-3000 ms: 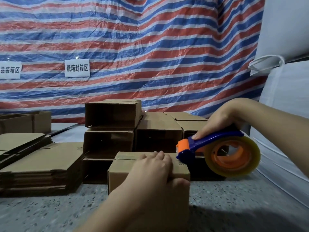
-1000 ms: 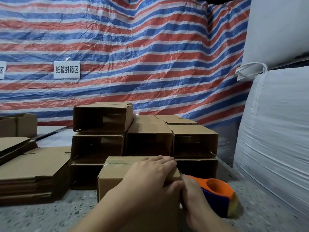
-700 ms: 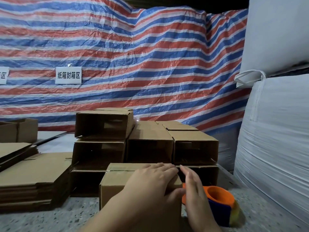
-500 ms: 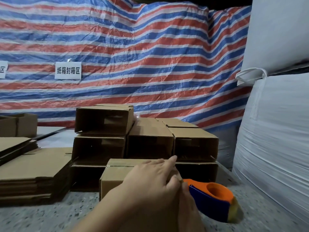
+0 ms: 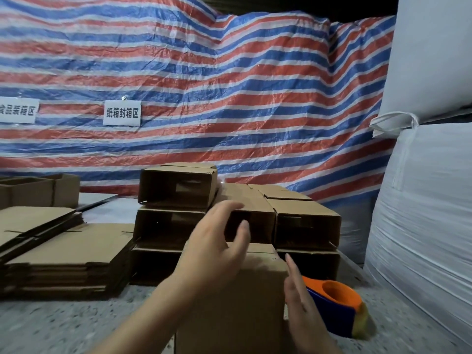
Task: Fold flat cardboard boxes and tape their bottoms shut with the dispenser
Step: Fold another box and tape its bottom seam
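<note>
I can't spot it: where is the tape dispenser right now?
In the head view, the tape dispenser lies on the floor at lower right, just right of the right hand and the near box.

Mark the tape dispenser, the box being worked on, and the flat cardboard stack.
tape dispenser (image 5: 337,298): head view, on its orange hub.
box (image 5: 242,302): head view, on its near face.
flat cardboard stack (image 5: 74,246): head view, on the top sheet.

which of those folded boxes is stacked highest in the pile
The top-left box, the only one in a third layer. It lies on its side with its open end facing the camera, above two others, while the boxes to its right reach only two layers.
</note>
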Tool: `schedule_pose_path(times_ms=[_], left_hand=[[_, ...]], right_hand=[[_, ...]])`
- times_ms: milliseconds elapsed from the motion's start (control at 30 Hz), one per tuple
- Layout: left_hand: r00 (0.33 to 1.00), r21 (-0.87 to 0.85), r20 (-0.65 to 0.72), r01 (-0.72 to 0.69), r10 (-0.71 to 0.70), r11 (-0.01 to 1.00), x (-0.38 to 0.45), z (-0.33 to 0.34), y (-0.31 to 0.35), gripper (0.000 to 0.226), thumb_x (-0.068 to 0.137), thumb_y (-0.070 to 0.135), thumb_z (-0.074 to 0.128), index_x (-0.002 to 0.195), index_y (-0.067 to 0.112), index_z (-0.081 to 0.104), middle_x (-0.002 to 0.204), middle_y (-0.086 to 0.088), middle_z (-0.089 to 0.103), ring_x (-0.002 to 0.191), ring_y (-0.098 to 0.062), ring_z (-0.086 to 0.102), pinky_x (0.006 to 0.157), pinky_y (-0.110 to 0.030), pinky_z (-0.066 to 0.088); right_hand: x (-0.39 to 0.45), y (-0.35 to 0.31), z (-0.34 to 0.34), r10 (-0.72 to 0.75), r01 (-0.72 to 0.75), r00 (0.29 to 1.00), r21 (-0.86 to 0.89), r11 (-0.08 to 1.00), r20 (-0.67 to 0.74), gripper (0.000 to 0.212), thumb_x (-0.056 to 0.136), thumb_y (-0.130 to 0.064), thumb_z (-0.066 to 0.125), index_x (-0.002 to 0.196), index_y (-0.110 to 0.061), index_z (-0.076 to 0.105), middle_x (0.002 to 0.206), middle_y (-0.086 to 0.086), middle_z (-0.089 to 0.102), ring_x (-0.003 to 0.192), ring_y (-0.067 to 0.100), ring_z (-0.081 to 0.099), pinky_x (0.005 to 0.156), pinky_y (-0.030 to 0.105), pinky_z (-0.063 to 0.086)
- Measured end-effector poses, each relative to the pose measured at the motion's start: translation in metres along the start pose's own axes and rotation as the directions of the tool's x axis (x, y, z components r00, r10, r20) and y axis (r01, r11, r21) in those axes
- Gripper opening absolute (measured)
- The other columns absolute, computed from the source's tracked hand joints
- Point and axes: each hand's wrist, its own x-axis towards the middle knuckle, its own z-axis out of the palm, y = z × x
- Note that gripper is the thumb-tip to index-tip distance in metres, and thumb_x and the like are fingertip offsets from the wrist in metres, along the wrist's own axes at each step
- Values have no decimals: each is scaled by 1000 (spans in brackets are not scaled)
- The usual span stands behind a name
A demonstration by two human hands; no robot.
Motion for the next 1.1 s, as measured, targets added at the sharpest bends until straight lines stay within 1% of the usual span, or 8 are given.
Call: schedule_pose_path(times_ms=[33, 167, 300, 500, 700, 867, 1000, 1100], left_hand=[[997, 2, -80, 21, -21, 1000, -4, -7, -5, 36, 94, 45, 46, 128, 34, 51, 113, 30, 51, 112, 11, 49, 88, -10, 44], [913, -84, -271, 293, -304, 953, -41, -20, -44, 49, 93, 53, 37, 132, 26, 51, 121, 8, 57, 112, -7, 55, 87, -27, 47], [804, -335, -50, 545, -592, 769, -80, -4, -71, 26, 105, 37, 35, 128, 36, 46, 133, 7, 55, 121, -12, 49, 96, -32, 38], [767, -445, 139, 614, -627, 652, -45, -23, -66, 35, 101, 41, 44, 135, 41, 50, 128, 18, 57, 115, 1, 51, 89, -25, 40], [477, -180, 319, 879, -819, 442, -13, -29, -53, 27, 101, 47, 46, 104, 24, 58, 98, -2, 64, 88, -18, 61, 61, -28, 43], [285, -75, 421, 957, -861, 280, -45, -10, -65, 46, 100, 46, 49, 119, 6, 60, 104, -10, 64, 96, -24, 62, 84, -35, 52], [290, -69, 386, 956, -876, 286, -45, -16, -65, 53, 100, 54, 44, 124, 8, 57, 104, -6, 62, 92, -22, 60, 80, -37, 52], [295, -56, 378, 953, -877, 297, -50, -23, -57, 59, 100, 59, 38, 138, 15, 48, 121, -5, 58, 102, -24, 57, 88, -42, 50]], right_hand=[[-1, 6, -4, -55, 47, 988, 54, 997, 147, 125, 47, -105, 44, 154, -51, 7, 149, -28, 26, 120, -16, 38, 85, 10, 39], [18, 15, -2, -94, 87, 994, 108, 990, 57, 90, 66, -79, 57, 140, -62, 7, 152, -17, 35, 120, -1, 55, 94, 26, 54], [13, 20, 14, -99, 98, 995, 26, 995, 28, 54, 93, -64, 39, 141, -61, 13, 151, -2, 43, 129, 17, 54, 104, 41, 51], [33, -33, 5, 61, -61, 992, 5, 998, -112, 69, 81, -71, 40, 123, -22, 65, 105, -1, 76, 98, 17, 72, 89, 34, 56], [55, -58, -13, 437, -452, 892, -218, 865, -114, 60, 98, -70, 32, 124, -22, 57, 115, 5, 61, 111, 25, 56, 93, 36, 39], [54, -20, 1, 544, -540, 836, -280, 794, -71, 62, 99, -65, 37, 139, -22, 55, 121, 2, 61, 111, 21, 53, 86, 33, 42], [48, -14, -5, 608, -617, 785, -74, 783, -119, 82, 94, -75, 37, 149, -15, 44, 148, 15, 50, 135, 33, 47, 112, 44, 39], [30, -7, -13, 617, -620, 773, 35, 784, -147, 74, 92, -70, 48, 138, -12, 53, 134, 16, 61, 123, 35, 57, 108, 46, 45]])
